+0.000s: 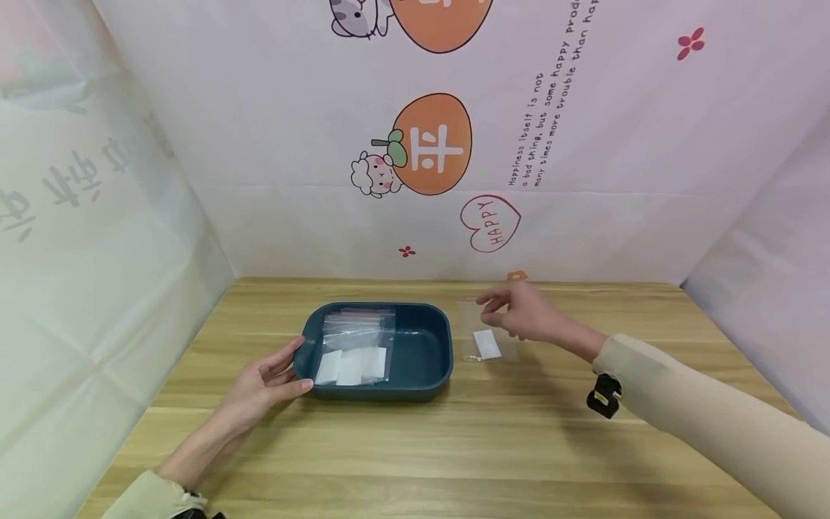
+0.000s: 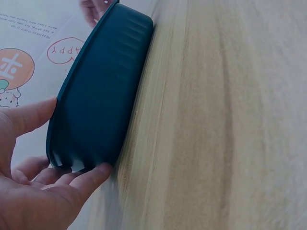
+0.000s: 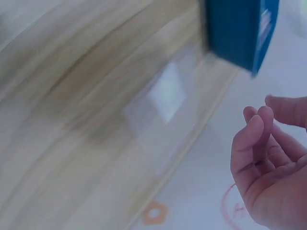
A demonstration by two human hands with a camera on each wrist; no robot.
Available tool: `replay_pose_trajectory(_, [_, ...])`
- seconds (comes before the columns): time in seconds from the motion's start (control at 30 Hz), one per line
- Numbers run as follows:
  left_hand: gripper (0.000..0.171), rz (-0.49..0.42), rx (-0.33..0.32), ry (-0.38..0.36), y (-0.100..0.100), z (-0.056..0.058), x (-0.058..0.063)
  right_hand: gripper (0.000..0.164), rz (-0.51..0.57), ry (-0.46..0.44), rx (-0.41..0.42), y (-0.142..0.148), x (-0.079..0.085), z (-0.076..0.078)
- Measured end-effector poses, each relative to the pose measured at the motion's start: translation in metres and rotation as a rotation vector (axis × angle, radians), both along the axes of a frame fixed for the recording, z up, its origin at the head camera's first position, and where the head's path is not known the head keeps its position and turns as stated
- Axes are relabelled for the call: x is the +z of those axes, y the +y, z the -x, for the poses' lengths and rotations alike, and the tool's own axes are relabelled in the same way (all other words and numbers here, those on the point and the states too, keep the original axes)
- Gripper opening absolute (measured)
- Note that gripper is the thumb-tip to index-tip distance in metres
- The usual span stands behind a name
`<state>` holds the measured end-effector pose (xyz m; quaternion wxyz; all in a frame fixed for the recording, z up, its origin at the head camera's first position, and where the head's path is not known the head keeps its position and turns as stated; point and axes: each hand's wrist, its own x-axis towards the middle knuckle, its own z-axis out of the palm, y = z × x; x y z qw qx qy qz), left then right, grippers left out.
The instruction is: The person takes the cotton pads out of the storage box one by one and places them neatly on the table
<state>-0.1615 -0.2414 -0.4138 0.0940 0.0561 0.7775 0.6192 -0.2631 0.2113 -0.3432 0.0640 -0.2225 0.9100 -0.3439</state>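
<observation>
A dark blue plastic basin (image 1: 418,360) stands on the table, with several clear zip bags (image 1: 353,331) holding white cards overlapped in its left part. My left hand (image 1: 269,382) grips the basin's left end, thumb at the near corner and fingers along the end wall; the left wrist view shows the fingertips low on the wall (image 2: 96,91). One more zip bag (image 1: 470,349), with a white card (image 1: 487,344) inside, lies flat on the table right of the basin. Over that bag hovers my right hand (image 1: 521,311), fingers loosely bent, thumb apart from them, holding nothing.
The wooden table (image 1: 402,454) runs back to a printed white cloth (image 1: 292,144) hung behind it. Cloth also hangs along the left and right sides. A small black device (image 1: 604,396) is strapped under the right sleeve.
</observation>
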Motion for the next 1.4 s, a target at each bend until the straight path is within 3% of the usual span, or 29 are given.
replay_pose_trajectory(0.2, [0.087, -0.007, 0.001, 0.001, 0.001, 0.001, 0.001, 0.024, 0.021, -0.062, -0.006, -0.028, 0.023, -0.012])
replay_pose_trajectory(0.43, [0.087, -0.016, -0.005, -0.006, 0.001, -0.001, 0.001, 0.031, 0.060, -0.124, 0.053, -0.059, 0.028, -0.018])
replay_pose_trajectory(0.7, [0.088, -0.017, -0.001, -0.011, 0.001, 0.000, 0.002, 0.033, 0.088, -0.200, 0.097, -0.091, 0.020, -0.016])
replay_pose_trajectory(1.03, [0.088, -0.037, 0.007, -0.033, 0.000, 0.000, 0.002, 0.051, 0.100, -0.265, 0.212, -0.125, 0.004, -0.003])
replay_pose_trajectory(1.4, [0.087, -0.060, 0.018, -0.050, 0.002, 0.001, 0.001, 0.055, 0.081, -0.358, 0.289, -0.145, -0.010, 0.010])
